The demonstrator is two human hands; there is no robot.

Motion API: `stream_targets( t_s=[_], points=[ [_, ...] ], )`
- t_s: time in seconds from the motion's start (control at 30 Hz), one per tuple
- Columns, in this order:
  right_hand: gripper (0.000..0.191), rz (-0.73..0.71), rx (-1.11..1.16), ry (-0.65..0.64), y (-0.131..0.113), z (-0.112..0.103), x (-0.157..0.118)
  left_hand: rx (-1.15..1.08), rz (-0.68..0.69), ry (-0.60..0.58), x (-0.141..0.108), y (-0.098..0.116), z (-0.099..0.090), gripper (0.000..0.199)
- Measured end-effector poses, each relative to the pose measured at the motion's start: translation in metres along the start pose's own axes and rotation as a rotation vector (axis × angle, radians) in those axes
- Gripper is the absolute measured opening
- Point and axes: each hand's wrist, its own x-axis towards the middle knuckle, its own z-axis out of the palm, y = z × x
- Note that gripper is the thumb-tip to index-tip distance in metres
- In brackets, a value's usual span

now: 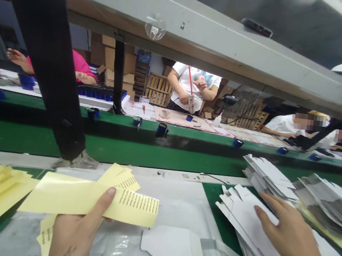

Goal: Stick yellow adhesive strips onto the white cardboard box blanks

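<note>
1. Okay, left hand (79, 227) pinches a yellow label sheet (66, 194) between thumb and fingers, over the bench; a light or off-centre pinch could let it droop, curl or slip.
2. Flat white carton (172, 244) lies between the hands on plastic sheeting (181, 200); slick film might let it slide.
3. Right hand (289, 229), fingers spread, not closed, is over a white carton stack (237, 200); can't tell contact. Uneven layers could fan out if pushed.
4. Writing: dark print rows on the sheet's right end, too small to read. Farther, overhead beam (207, 33) has small marks, unreadable. No legible brands.
</note>
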Motion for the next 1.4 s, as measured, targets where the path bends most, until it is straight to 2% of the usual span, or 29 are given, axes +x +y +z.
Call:
stream_targets(
  t_s=[0.07, 0.13, 0.2, 0.27, 0.33, 0.43, 0.53, 0.77, 0.93, 1.1, 1.23, 1.3, 1.4],
  points=[
    [0.044, -0.043, 0.043, 0.015, -0.031, 0.005, -0.016, 0.035, -0.083, -0.078, -0.002, 0.000, 0.001, 0.052],
    [0.035, -0.124, 0.196, 0.031, -0.072, 0.009, -0.030, 0.078, -0.089, -0.111, -0.005, 0.000, 0.003, 0.050],
    [0.027, -0.221, 0.383, -0.058, -0.114, 0.012, -0.040, 0.096, -0.050, -0.134, -0.010, -0.002, 0.006, 0.046],
    [0.030, -0.259, 0.549, -0.197, -0.151, 0.015, -0.046, 0.071, 0.002, -0.197, -0.014, -0.005, 0.009, 0.044],
    [0.029, -0.262, 0.700, -0.277, -0.179, 0.018, -0.050, 0.033, 0.039, -0.282, -0.018, -0.009, 0.011, 0.045],
    [0.014, -0.261, 0.892, -0.313, -0.201, 0.024, -0.052, 0.006, 0.053, -0.402, -0.020, -0.014, 0.012, 0.042],
    [0.007, -0.269, 0.984, -0.296, -0.208, 0.029, -0.051, -0.015, 0.089, -0.450, -0.020, -0.016, 0.009, 0.036],
    [0.015, -0.437, 1.044, -0.193, -0.218, 0.031, -0.053, -0.003, 0.148, -0.490, -0.023, -0.016, 0.011, 0.024],
    [0.025, -0.526, 0.965, -0.043, -0.219, 0.033, -0.059, 0.037, 0.170, -0.430, -0.028, -0.019, 0.014, 0.021],
    [0.033, -0.630, 0.821, 0.078, -0.215, 0.035, -0.064, -0.050, 0.066, -0.337, -0.039, -0.013, 0.017, 0.020],
    [0.033, -0.681, 0.812, 0.044, -0.215, 0.035, -0.065, -0.164, -0.032, -0.349, -0.046, -0.008, 0.020, 0.021],
    [0.027, -0.615, 0.874, -0.024, -0.215, 0.034, -0.065, -0.155, -0.010, -0.352, -0.046, -0.009, 0.020, 0.022],
    [0.013, -0.439, 0.935, -0.162, -0.210, 0.030, -0.065, -0.103, 0.033, -0.308, -0.043, -0.009, 0.019, 0.021]
  ],
)
